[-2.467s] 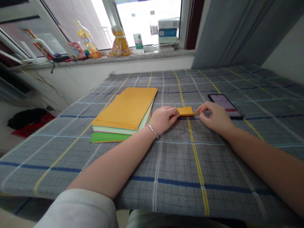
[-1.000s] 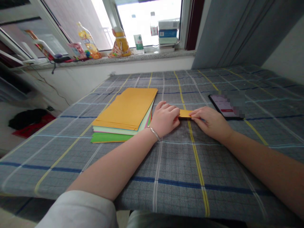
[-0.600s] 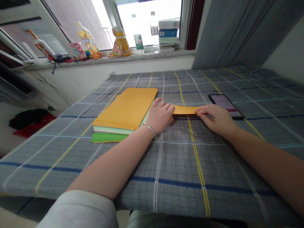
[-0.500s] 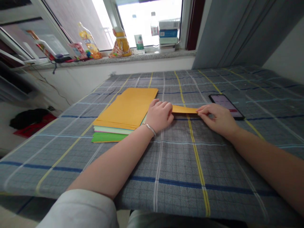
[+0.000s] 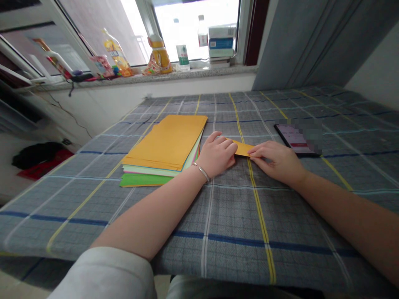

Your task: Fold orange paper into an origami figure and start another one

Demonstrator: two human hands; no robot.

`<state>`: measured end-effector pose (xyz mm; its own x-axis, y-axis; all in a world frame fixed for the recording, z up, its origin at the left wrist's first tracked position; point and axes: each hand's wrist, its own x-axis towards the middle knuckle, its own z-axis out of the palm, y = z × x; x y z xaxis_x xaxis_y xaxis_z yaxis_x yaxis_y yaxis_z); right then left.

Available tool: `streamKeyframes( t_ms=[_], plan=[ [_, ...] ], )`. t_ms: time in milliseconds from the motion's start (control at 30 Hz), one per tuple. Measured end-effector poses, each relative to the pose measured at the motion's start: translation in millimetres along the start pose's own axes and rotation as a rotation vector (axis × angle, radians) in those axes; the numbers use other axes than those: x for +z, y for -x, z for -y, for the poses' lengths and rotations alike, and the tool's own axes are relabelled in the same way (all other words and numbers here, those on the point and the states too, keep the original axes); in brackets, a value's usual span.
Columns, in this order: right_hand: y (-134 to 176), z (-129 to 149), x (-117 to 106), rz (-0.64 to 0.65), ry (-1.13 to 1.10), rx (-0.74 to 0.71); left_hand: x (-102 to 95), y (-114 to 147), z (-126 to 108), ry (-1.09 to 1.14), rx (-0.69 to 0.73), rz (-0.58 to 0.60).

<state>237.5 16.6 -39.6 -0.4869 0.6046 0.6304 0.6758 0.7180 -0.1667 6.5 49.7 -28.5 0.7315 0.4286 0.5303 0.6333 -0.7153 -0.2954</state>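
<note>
Between my two hands lies a narrow orange paper strip, low over the checked cloth. My left hand, with a silver bangle at the wrist, is closed on the strip's left part, which its fingers hide. At the other end my right hand pinches the strip's tip between thumb and fingers. Just left of my left hand rests a stack of coloured paper, orange sheets on top, with pale, pink-edged and green sheets showing below.
A phone lies on the checked tablecloth beyond my right hand. Along the windowsill stand an orange drink bottle, a yellow jug-like container, other bottles and a stack of boxes.
My left hand has moved slightly right and nearer to me. My right hand has shifted left, so the visible piece of strip between the hands is shorter and more slanted.
</note>
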Motion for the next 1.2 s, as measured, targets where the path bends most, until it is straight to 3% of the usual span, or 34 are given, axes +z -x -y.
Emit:
streamKeyframes(
  t_ms=[333, 567, 1200],
  plan=[
    [-4, 0, -3, -0.046, -0.096, -0.048, -3.4, 0, 5, -0.003, -0.013, -0.006],
    [-3, -3, -6, -0.095, -0.116, -0.034, -4.0, 2, 17, -0.068, 0.065, 0.041],
    [-1, -9, -8, -0.113, -0.125, -0.013, -6.6, 10, 46, -0.095, 0.014, 0.109]
  ],
)
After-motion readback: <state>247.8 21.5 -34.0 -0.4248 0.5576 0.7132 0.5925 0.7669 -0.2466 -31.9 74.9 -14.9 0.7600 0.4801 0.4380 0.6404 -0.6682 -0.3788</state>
